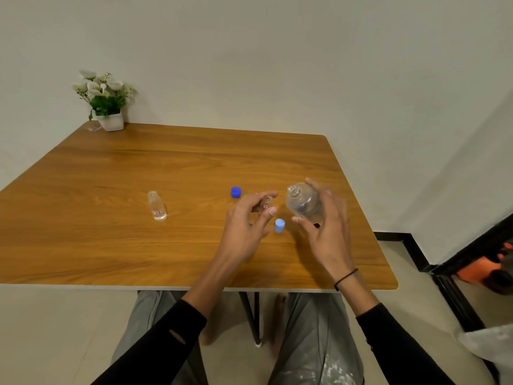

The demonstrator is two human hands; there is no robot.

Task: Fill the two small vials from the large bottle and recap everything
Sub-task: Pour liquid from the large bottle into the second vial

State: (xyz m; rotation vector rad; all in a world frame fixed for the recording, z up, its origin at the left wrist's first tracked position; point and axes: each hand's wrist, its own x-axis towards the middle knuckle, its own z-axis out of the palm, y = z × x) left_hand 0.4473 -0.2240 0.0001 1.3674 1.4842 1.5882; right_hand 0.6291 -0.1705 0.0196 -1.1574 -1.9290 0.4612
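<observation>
My right hand (323, 229) holds the large clear bottle (303, 202) above the table, tilted with its open mouth pointing up and left. My left hand (249, 220) grips a small uncapped vial (266, 203) between thumb and fingers, just left of the bottle's mouth. A second small vial (157, 206) with a label stands upright and uncapped to the left, with clear liquid in it. A dark blue cap (236, 192) lies behind my left hand. A light blue cap (279, 225) lies between my hands.
The wooden table (111, 245) has its right edge close to my right hand. A white pot of flowers (107, 107) stands at the far left corner. An orange and black object (491, 270) sits on the floor at the right.
</observation>
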